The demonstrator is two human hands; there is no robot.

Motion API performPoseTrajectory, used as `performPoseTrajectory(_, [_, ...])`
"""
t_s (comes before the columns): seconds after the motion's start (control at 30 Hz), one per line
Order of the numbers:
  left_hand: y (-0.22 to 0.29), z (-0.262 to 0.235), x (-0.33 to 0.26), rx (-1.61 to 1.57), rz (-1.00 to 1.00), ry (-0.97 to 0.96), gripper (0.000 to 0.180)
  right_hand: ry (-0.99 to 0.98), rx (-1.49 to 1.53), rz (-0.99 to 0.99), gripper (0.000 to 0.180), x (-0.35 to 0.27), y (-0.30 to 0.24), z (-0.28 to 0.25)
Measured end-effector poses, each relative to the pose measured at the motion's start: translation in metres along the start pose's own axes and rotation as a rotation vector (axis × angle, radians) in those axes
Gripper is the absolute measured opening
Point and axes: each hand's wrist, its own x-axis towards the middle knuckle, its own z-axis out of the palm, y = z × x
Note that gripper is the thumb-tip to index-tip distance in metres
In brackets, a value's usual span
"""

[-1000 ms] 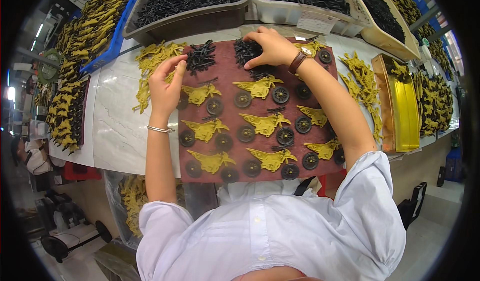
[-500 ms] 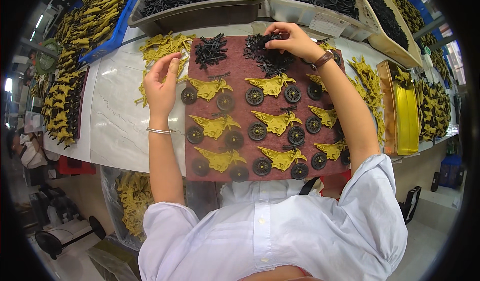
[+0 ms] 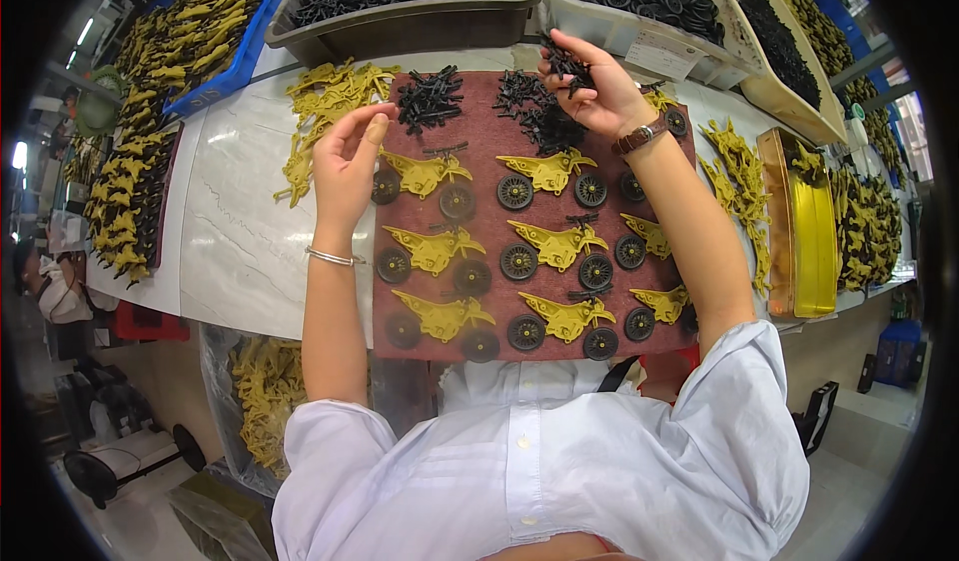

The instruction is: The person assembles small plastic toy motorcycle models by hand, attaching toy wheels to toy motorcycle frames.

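Observation:
My right hand (image 3: 611, 91) is raised over the far edge of the maroon mat (image 3: 489, 251), closed around a bunch of small black plastic parts (image 3: 567, 63). Below it on the mat lies a loose pile of similar black parts (image 3: 549, 126). At the mat's far left corner, my left hand (image 3: 350, 156) has its thumb against its curled fingers; anything between them is hidden. Beside its fingertips is a smaller heap of black pieces (image 3: 430, 99). Yellow toy motorcycle bodies (image 3: 552, 244) lie in rows on the mat, with black wheels (image 3: 518, 261) and black handlebar-like pieces (image 3: 589, 294) beside them.
Behind the mat stand a grey bin (image 3: 400, 23) of black parts, a whitish bin (image 3: 599, 36) of wheels and another pale bin (image 3: 814, 101). Loose yellow bodies (image 3: 330, 96) lie left, more (image 3: 737, 176) right. A yellow-gold box (image 3: 799, 226) stands at right, a blue tray (image 3: 235, 51) at left.
My right hand has lifted off the black pile and moved right and away from me, carrying a bunch of parts. My left hand has shifted slightly right.

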Motion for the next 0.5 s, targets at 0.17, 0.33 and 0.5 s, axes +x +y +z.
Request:
performPoseTrajectory(0.17, [0.001,0.002,0.0,-0.026,-0.003,-0.012,0.022,0.48,-1.225,-0.27,0.04,-0.007,0.007,0.0])
performPoseTrajectory(0.33, [-0.003,0.003,-0.001,-0.012,0.002,-0.025,0.02,0.447,-1.77,-0.523,0.046,-0.003,0.005,-0.005])
performPoseTrajectory(0.5, [-0.005,0.002,-0.001,0.023,-0.003,-0.029,0.021,0.523,-1.589,-0.372,0.042,-0.008,-0.001,0.004])
